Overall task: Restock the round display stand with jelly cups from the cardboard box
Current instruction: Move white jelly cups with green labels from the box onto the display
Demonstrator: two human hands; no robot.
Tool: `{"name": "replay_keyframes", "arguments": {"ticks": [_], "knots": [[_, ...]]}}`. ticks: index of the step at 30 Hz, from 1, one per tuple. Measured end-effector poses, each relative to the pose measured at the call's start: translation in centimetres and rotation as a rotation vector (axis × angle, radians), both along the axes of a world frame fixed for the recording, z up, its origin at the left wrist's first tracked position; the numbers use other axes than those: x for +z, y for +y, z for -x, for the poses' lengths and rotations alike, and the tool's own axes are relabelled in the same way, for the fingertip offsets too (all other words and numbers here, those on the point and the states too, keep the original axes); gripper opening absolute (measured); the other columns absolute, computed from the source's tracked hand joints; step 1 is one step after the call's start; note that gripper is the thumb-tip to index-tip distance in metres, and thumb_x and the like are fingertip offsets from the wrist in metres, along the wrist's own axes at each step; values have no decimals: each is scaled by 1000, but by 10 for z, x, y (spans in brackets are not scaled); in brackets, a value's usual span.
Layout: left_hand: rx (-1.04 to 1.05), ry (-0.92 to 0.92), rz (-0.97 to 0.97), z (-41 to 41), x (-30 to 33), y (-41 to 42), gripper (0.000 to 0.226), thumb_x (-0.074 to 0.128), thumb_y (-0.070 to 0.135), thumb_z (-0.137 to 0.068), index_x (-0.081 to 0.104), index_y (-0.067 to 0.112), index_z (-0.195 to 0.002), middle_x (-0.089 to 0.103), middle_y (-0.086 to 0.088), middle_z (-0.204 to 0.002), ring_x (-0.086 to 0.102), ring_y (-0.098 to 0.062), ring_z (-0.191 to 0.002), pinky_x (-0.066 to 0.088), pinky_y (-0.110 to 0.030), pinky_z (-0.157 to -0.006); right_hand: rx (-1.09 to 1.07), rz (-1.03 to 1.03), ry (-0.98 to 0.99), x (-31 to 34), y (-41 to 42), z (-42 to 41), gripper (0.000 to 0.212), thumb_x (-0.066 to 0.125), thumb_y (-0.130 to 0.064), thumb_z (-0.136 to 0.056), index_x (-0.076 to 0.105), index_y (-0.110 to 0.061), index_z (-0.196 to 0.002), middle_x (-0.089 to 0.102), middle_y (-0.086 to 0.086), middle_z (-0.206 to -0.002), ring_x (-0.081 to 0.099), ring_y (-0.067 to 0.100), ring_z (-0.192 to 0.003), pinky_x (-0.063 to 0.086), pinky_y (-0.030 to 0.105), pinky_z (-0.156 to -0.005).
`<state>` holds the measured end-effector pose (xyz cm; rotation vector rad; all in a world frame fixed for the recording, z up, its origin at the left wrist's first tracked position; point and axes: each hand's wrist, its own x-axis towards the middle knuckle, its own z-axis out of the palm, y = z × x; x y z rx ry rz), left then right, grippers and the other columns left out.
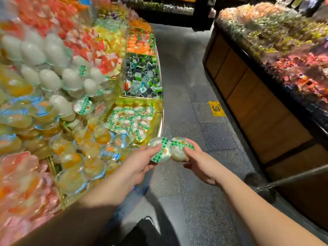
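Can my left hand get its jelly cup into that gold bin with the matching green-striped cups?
Probably yes. The left hand holds its cup just short of the gold bin, whose top is open and part filled. Nothing lies between them; the right hand with its own cup is off to the side.

Bright overhead store light floods the round display stand (156,110), raising glare on clear wrappers, while the aisle floor (186,96) sits dim and the far end falls dark. Motion blur smears the left edge and the right-hand shelf (284,50). Wide-angle distortion bends the frame's edges.
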<state>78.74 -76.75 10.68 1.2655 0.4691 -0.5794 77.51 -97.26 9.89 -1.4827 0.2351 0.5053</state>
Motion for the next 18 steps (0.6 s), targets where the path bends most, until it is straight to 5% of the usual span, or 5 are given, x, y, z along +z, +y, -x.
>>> {"name": "replay_keyframes", "arguments": {"ticks": [4, 6, 10, 15, 18], "knots": [[-10, 64, 78, -45, -3, -8, 33, 66, 14, -91, 62, 4, -121, 75, -8, -104, 71, -15, -87, 57, -28, -81, 32, -21, 38, -1, -15, -52, 46, 53, -10, -99, 41, -20, -142, 60, 13, -134, 61, 20, -109, 47, 35, -94], [-18, 88, 117, -62, -3, -10, 25, 63, 7, -92, 63, 0, -116, 73, -13, -107, 72, -18, -87, 59, -29, -75, 63, -38, 65, -4, -23, -76, 45, 55, -5, -97, 46, -17, -139, 62, 15, -132, 63, 21, -110, 49, 36, -100], [9, 117, 28, -96, -12, -11, 28, 65, 0, -89, 58, -9, -115, 73, -18, -101, 72, -28, -93, 59, -39, -83, 229, 59, 102, -5, -32, -128, 41, 61, -4, -93, 54, -19, -130, 71, 6, -115, 70, 13, -95, 55, 19, -76], [-50, 130, -138, -127, -22, -9, 23, 66, 12, -87, 54, 5, -70, 53, -5, -55, 52, -18, -54, 42, -23, -49, 449, 159, 121, -21, -28, -201, 42, 62, 1, -91, 54, -12, -130, 73, 2, -104, 70, 9, -87, 53, 18, -72], [4, 123, -234, -151, -31, -9, 16, 64, 12, -89, 59, 3, -77, 66, -17, -72, 68, -24, -70, 59, -32, -65, 637, 248, 107, -25, -21, -251, 38, 66, -9, -92, 57, -17, -128, 71, -2, -105, 68, 1, -82, 50, 14, -69]]}}
